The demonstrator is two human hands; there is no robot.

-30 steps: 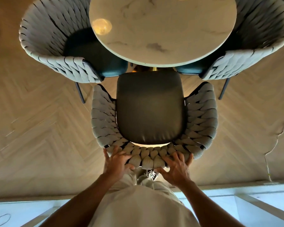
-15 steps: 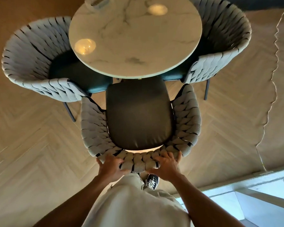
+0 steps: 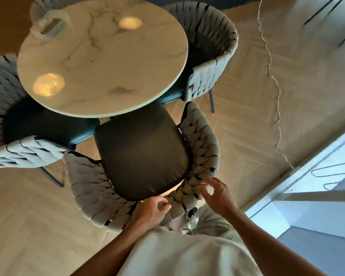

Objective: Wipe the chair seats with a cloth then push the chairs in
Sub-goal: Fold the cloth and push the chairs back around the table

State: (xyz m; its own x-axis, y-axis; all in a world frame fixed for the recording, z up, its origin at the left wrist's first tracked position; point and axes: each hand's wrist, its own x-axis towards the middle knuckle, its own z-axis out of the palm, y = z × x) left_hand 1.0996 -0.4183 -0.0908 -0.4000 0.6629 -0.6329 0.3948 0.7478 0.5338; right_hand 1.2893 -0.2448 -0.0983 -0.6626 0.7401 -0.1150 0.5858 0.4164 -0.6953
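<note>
Below you, the round worktop (image 3: 100,56) is cream marble with grey veins and two warm yellow light reflections. The nearest chair (image 3: 143,156) has a dark brown-black seat cushion and a pale grey back woven in thick braided strands. Two neighbouring chairs (image 3: 211,48) share that grey weave, with teal-blue seats. The floor (image 3: 247,120) is light tan wood in a herringbone pattern. Your shirt (image 3: 187,255) is off-white.
</note>
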